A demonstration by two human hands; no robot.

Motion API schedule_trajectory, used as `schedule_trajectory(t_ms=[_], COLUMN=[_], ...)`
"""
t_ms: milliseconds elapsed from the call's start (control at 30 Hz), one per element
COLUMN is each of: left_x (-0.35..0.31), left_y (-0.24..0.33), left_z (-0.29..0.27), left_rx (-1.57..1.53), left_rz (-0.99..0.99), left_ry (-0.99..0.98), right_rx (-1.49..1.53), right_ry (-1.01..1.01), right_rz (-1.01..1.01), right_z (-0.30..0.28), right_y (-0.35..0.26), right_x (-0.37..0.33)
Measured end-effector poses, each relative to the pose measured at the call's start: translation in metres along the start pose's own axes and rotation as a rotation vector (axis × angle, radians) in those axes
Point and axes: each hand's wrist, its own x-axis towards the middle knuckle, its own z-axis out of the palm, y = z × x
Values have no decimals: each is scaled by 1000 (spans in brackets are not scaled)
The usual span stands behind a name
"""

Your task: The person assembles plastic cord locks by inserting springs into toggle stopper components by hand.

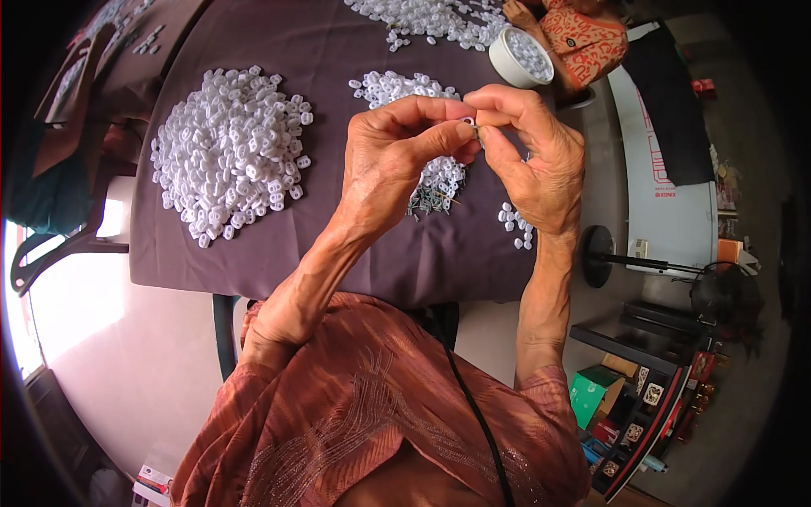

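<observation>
My two hands meet above the table, fingertips together. Between the thumb and finger of my left hand (384, 160) is a small white plastic piece (470, 122) with a hole in it. My right hand (541, 165) is pinched against the same spot; a thin, dark sliver shows at its fingertips, too small to name. Below and between the hands lies a heap of thin grey nail-like pins (432, 199), beside more white pieces (397, 87) partly hidden by my left hand. A few loose white pieces (514, 221) lie by my right wrist.
A large heap of white pieces (228, 152) covers the left of the dark tablecloth (329, 245). Another heap (439, 21) lies at the far side, near a white tub (517, 59) of pieces and a person in an orange patterned top (583, 42). Someone else's arm (72, 110) shows far left.
</observation>
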Motion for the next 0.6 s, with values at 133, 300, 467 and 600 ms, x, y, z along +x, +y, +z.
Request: schedule_trajectory(t_ms=[133, 300, 467, 600], left_x=[1, 3, 2, 2], left_y=[1, 1, 0, -1], left_z=[-1, -4, -3, -3], left_rx=[21, -115, -94, -81], left_rz=[6, -33, -27, -20], left_ry=[-4, -5, -12, -12], right_rx=[-36, 266, 297, 194], right_ry=[-32, 20, 72, 43], right_rz=[-63, 44, 22, 1], right_z=[-1, 1, 4, 2], right_y=[6, 13, 15, 12], right_x=[3, 2, 0, 1])
